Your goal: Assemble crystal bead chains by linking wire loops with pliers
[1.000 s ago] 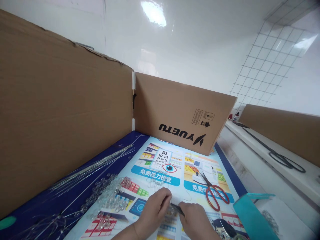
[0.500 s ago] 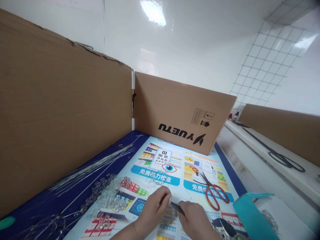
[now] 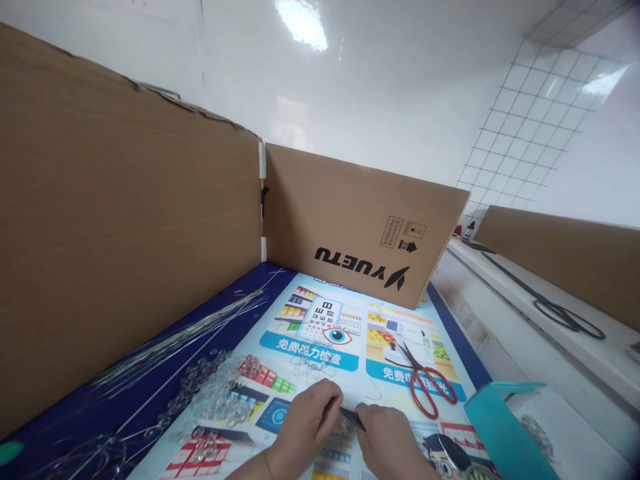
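Note:
My left hand [image 3: 314, 418] is closed in a pinch above the printed sheet; what its fingers hold is hidden. Close on its right, my right hand [image 3: 389, 437] is wrapped round a slim dark pointed tool [image 3: 353, 418], whose tip reaches toward the left fingertips. I cannot tell whether the tip touches them. Clear beads [image 3: 220, 393] lie in a loose heap left of my hands. Beyond the left hand is a small cluster of clear beads with thin wire [image 3: 315, 363]. Red-handled scissors [image 3: 425, 380] rest open on the sheet to the right.
A bundle of thin straight wires [image 3: 185, 340] lies along the left cardboard panel [image 3: 125, 220]. Another cardboard panel [image 3: 360, 213] stands at the back. At the right are a teal box [image 3: 505, 433] and a white ledge [image 3: 520, 280] with a black cord.
The dark tool's tip has come up closer to my left fingertips. Both hands stay almost in place; the whole view has shifted slightly.

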`<control>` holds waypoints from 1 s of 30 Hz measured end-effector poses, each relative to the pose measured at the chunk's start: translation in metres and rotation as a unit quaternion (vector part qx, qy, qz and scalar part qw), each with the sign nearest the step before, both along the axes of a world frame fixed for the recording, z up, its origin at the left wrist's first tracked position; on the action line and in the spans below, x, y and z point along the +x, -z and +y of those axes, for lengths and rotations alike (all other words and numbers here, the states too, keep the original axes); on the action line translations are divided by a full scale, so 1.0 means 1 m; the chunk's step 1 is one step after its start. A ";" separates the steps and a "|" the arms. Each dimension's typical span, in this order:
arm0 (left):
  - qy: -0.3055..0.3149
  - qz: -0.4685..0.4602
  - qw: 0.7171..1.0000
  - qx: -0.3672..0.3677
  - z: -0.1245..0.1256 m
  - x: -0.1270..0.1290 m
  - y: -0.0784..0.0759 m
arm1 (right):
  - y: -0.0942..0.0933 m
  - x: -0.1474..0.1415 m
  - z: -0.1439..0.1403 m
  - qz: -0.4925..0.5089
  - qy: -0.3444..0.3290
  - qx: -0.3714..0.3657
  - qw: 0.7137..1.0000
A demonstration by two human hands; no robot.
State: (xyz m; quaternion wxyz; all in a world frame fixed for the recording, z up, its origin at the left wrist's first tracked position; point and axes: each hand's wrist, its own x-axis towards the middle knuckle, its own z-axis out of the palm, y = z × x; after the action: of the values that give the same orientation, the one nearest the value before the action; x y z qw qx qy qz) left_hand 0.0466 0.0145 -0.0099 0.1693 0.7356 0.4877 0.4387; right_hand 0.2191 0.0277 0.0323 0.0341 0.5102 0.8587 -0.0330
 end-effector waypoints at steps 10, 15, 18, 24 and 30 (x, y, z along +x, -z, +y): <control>0.000 -0.019 1.000 -0.017 0.001 -0.001 -0.002 | 0.000 0.001 -0.003 -0.005 -0.003 0.009 1.000; 0.008 -0.036 0.999 -0.037 0.002 -0.001 -0.002 | 0.000 0.002 -0.002 -0.003 -0.005 0.005 1.000; 0.011 -0.075 0.996 -0.057 0.003 0.000 -0.003 | 0.001 0.002 0.000 0.000 -0.003 0.001 1.000; -0.022 -0.168 0.979 -0.111 0.014 -0.006 -0.005 | 0.001 0.006 0.004 0.019 -0.002 -0.008 1.000; -0.047 -0.205 0.965 -0.158 0.026 -0.016 0.004 | -0.015 0.006 -0.006 0.016 -0.123 -0.073 0.990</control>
State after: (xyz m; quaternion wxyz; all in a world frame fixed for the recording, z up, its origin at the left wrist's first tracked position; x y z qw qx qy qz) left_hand 0.0302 0.0403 -0.0135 0.3585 0.5701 0.5398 0.5051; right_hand 0.2252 0.0213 0.0470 0.0612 0.3964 0.9106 -0.0998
